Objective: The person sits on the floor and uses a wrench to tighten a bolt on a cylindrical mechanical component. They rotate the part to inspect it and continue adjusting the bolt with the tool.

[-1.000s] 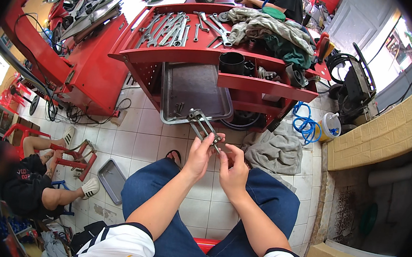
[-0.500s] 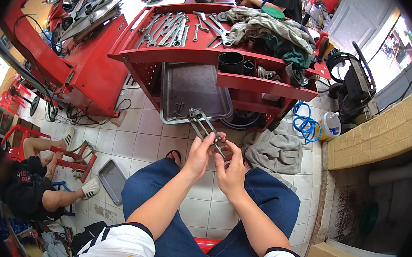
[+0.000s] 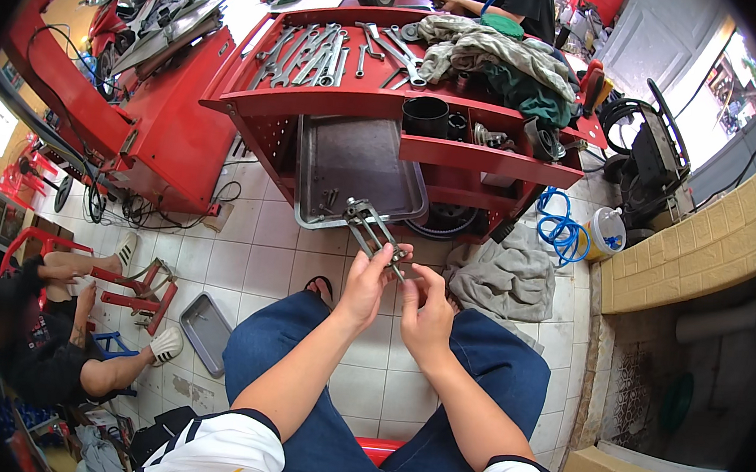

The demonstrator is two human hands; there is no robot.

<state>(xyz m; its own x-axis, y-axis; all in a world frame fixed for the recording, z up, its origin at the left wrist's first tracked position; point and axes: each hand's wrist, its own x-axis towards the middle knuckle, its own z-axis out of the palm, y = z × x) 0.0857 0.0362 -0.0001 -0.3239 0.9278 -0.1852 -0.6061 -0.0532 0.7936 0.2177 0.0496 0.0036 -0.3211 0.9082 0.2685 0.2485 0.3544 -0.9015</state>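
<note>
A dark metal puller-like tool (image 3: 366,232), with two long parallel bars and a thin rod, is tilted above my lap. My left hand (image 3: 364,289) is closed round its near end, thumb pressed along the side. My right hand (image 3: 428,310) has curled fingers and a thumb at the near tip of the rod; the exact contact there is partly hidden. Beyond the tool's far end is a grey metal tray (image 3: 348,166), with several small dark parts in its near left corner.
Ahead stands a red tool cart (image 3: 318,99) with several wrenches (image 3: 308,55), rags (image 3: 493,48) and an open drawer (image 3: 493,159). A grey cloth (image 3: 505,279) and blue hose (image 3: 563,225) lie to the right. At left sits a person (image 3: 55,325) near another tray (image 3: 205,333).
My right hand has shifted slightly right, its thumb moving toward the rod's tip. My left hand and the tool stay nearly still. The person at left has moved their arms.
</note>
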